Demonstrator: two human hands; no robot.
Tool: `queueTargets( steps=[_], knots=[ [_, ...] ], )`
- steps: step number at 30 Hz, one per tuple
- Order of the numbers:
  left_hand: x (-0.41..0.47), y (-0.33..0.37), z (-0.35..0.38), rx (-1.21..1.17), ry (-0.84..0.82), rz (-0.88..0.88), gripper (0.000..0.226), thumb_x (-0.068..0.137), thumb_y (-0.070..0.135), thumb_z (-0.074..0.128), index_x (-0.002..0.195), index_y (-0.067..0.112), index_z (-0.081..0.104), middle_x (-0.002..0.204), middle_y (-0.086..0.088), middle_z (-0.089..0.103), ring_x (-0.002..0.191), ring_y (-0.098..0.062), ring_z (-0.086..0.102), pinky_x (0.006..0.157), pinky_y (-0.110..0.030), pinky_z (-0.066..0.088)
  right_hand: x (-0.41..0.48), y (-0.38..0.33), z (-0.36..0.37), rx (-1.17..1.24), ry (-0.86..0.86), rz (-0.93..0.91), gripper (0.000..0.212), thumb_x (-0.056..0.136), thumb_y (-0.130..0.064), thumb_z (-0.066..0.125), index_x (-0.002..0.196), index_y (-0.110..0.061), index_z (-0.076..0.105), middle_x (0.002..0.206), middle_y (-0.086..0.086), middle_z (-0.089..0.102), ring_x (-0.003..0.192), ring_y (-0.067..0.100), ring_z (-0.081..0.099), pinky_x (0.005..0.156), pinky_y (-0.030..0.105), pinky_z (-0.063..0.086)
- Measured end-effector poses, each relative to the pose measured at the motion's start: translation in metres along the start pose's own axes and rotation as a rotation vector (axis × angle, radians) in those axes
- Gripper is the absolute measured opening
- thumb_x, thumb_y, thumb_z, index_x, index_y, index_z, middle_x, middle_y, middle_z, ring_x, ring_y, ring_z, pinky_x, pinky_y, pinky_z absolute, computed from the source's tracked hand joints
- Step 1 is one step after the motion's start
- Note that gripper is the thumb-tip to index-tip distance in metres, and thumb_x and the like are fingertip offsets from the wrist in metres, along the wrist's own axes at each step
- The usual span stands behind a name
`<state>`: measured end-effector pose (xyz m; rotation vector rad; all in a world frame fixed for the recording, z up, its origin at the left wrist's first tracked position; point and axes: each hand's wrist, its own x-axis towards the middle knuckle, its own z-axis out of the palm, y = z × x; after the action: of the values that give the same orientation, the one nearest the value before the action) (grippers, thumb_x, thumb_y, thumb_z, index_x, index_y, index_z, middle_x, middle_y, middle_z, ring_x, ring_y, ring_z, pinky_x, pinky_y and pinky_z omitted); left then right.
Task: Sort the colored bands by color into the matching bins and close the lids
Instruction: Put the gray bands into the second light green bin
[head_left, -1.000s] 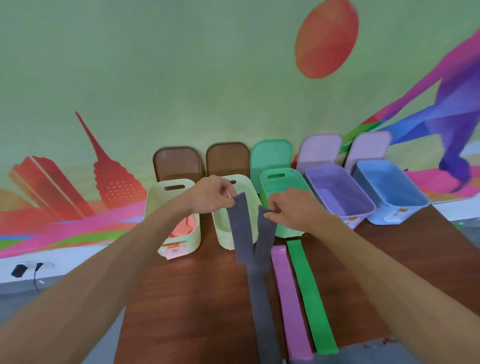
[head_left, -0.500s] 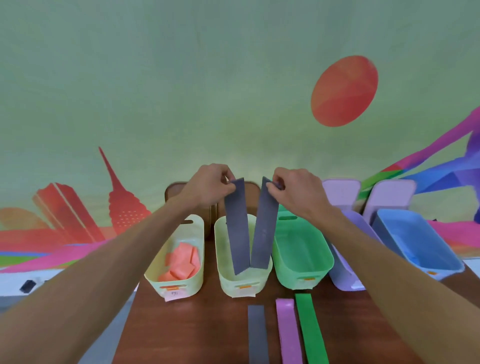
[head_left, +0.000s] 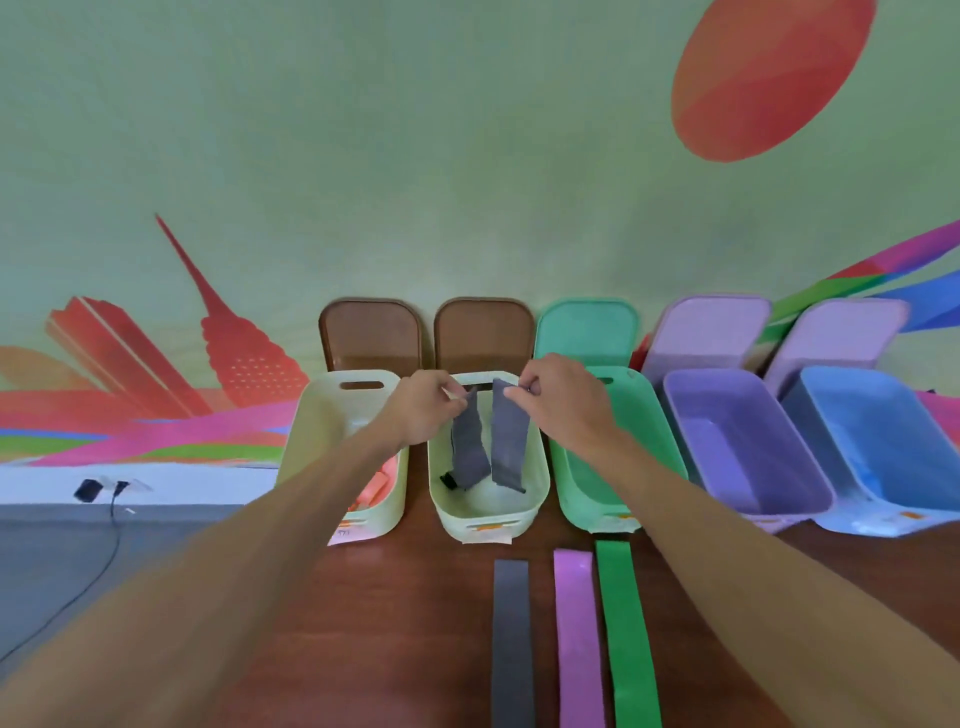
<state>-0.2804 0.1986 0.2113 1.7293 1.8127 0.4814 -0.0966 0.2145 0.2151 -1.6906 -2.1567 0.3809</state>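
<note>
Hands, left (head_left: 423, 410) and right (head_left: 558, 397), pinch my grey elastic band (head_left: 488, 441), hanging lengthwise directly into the pale-yellow plastic bin (head_left: 488, 512) below.

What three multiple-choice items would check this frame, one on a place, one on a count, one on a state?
1. Over which bin does the grey band hang?
A. the second cream bin from the left
B. the blue bin
C. the green bin

2. How many bands lie flat on the table?
A. one
B. three
C. five

3. How do the lids stand?
A. all shut on the bins
B. stacked on the table
C. all off, propped behind the bins

Key: 1 A, the left hand and right hand hold the band's ends above the second cream bin. 2 B, a dark grey band, a pink band and a green band. 3 C, every bin is open, with lids such as the green lid leaning against the wall.
</note>
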Motion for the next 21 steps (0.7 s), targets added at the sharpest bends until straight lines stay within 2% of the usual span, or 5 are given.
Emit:
queueTargets(
  steps=[4, 7, 10, 18, 21],
  knots=[
    [-0.011, -0.014, 0.023, -0.064, -0.084, -0.059, 0.024, 0.094, 0.022, 0.052, 0.112, 0.010, 0.061, 0.102, -0.001, 0.060, 0.089, -0.021, 0.060, 0.078, -0.023, 0.041, -0.010, 0.017, 0.015, -0.016, -0.091, 0.098, 0.019, 0.086, -0.029, 0.057, 0.101, -0.021, 0.065, 0.106, 0.001, 0.064, 0.101, 0.024, 0.059, 0.080, 0.033, 0.046],
    [-0.024, -0.021, 0.035, -0.118, -0.108, -0.075, 0.014, 0.093, 0.017, 0.051, 0.104, 0.013, 0.059, 0.097, -0.001, 0.056, 0.089, -0.023, 0.059, 0.075, -0.022, 0.041, -0.027, 0.031, 0.018, -0.021, -0.164, 0.111, 0.015, 0.086, -0.027, 0.055, 0.095, -0.022, 0.066, 0.100, -0.001, 0.066, 0.096, 0.022, 0.060, 0.080, 0.034, 0.050],
    [-0.042, -0.031, 0.048, -0.207, -0.148, -0.087, 0.016, 0.092, 0.012, 0.052, 0.104, 0.012, 0.062, 0.091, -0.003, 0.058, 0.076, -0.019, 0.058, 0.061, -0.011, 0.043, -0.049, 0.043, 0.022, 0.003, -0.212, 0.095, 0.015, 0.087, -0.026, 0.056, 0.092, -0.020, 0.069, 0.093, -0.002, 0.067, 0.090, 0.019, 0.061, 0.075, 0.031, 0.049],
    [-0.083, -0.061, 0.100, -0.284, -0.309, -0.105, 0.013, 0.088, 0.014, 0.057, 0.096, 0.016, 0.067, 0.074, -0.003, 0.063, 0.068, -0.017, 0.062, 0.072, -0.023, 0.046, -0.109, 0.069, 0.046, 0.034, -0.452, 0.119, 0.014, 0.087, -0.032, 0.060, 0.091, -0.022, 0.069, 0.090, -0.006, 0.068, 0.086, 0.013, 0.062, 0.079, 0.031, 0.051],
    [-0.087, -0.076, 0.128, -0.235, -0.357, -0.132, 0.013, 0.087, 0.015, 0.059, 0.095, 0.020, 0.068, 0.071, 0.000, 0.064, 0.068, -0.013, 0.060, 0.068, -0.018, 0.046, -0.123, 0.083, 0.059, 0.015, -0.556, 0.156, 0.015, 0.087, -0.036, 0.059, 0.090, -0.024, 0.067, 0.090, -0.008, 0.065, 0.089, 0.014, 0.061, 0.083, 0.035, 0.052]
  ],
)
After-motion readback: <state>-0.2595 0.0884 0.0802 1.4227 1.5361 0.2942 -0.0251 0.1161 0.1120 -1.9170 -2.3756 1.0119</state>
